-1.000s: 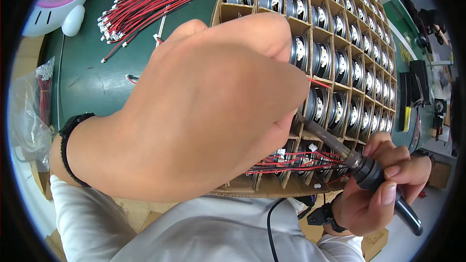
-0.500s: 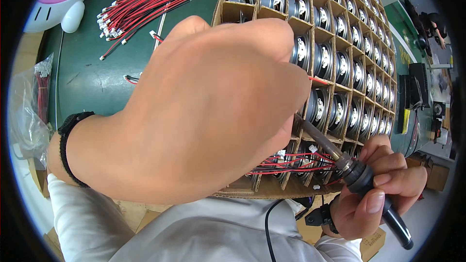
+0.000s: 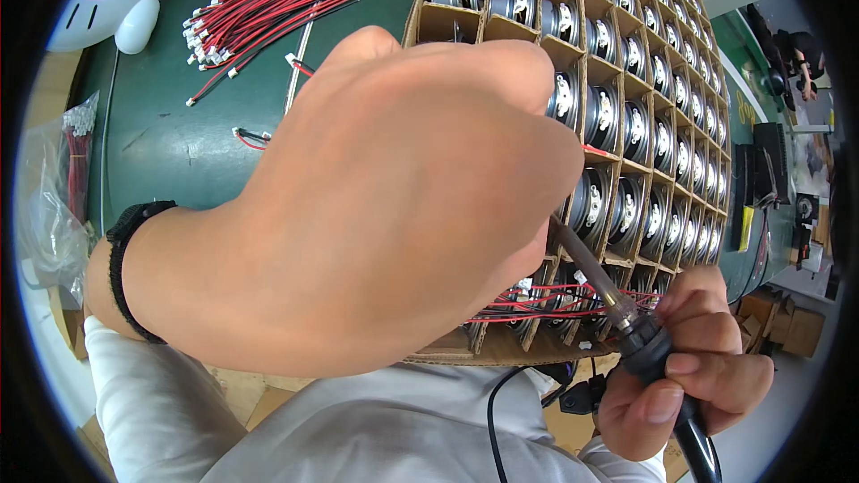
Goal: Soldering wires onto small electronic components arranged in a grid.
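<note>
My right hand [image 3: 698, 358] grips the black handle of a soldering iron [image 3: 642, 342]. The iron's metal barrel slants up and left, and its tip is hidden behind my left hand [image 3: 412, 206]. That left hand looms large over the near left part of a cardboard divider tray [image 3: 501, 360], its fingers curled under and out of sight. What they hold cannot be made out. A short red wire [image 3: 599, 153] pokes out beyond the knuckles, above a round speaker [image 3: 588, 201]. Small speakers with white terminals sit upright in the compartments. Red and black wires [image 3: 564, 302] lie across the nearest row.
A pile of red-black wires with white connectors [image 3: 268, 18] lies on the green table [image 3: 143, 143]. At the far left stands a white-and-pink device [image 3: 116, 0], with a clear bag of wires [image 3: 67, 170] below it. Black equipment [image 3: 768, 161] stands right of the tray.
My right hand and the soldering iron have shifted slightly left and down, and the iron stands a little steeper. My left hand keeps nearly the same pose over the tray.
</note>
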The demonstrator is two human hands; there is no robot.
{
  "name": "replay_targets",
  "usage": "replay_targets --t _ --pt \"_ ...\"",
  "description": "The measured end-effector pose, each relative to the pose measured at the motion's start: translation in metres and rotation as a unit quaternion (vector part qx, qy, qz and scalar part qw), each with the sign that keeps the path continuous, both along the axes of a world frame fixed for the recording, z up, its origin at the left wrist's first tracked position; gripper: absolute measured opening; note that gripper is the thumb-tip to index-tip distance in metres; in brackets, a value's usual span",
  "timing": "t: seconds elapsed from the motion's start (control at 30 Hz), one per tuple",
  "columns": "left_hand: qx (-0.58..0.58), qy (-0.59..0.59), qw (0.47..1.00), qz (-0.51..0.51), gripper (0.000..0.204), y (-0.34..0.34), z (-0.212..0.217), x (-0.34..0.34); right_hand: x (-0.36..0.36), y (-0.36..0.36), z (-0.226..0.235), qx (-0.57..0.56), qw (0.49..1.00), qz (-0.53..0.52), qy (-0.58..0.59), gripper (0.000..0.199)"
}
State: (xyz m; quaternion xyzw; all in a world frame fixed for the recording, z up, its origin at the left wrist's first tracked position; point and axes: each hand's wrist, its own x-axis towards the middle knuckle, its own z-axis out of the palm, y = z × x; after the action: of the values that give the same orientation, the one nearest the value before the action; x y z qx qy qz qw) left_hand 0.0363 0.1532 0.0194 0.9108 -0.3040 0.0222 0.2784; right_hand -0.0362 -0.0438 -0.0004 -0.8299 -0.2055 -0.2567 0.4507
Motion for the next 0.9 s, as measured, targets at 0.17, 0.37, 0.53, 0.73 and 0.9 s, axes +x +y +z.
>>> replay_targets --t 0.17,0.37,0.53,0.73,0.9 --pt "-0.051 -0.010 0.999 0.004 0.014 -0.001 0.004 0.000 0.001 0.000 0.001 -0.009 1.000 0.026 0.000 0.040" --pt "0.011 0.001 1.000 -0.008 0.013 0.008 -0.009 0.002 0.001 0.002 0.001 -0.032 0.999 0.031 -0.017 0.038" --pt "0.007 -0.007 1.000 -0.007 0.014 0.008 -0.011 0.001 -0.001 0.005 0.003 -0.035 0.999 0.029 -0.016 0.037" --pt "0.004 -0.017 1.000 -0.005 0.014 0.008 -0.012 0.001 0.002 0.004 0.001 -0.021 0.999 0.042 -0.020 0.035" --pt "0.007 -0.014 1.000 0.000 0.014 0.004 -0.006 0.001 0.001 0.002 -0.001 0.063 0.997 0.005 -0.044 0.030"
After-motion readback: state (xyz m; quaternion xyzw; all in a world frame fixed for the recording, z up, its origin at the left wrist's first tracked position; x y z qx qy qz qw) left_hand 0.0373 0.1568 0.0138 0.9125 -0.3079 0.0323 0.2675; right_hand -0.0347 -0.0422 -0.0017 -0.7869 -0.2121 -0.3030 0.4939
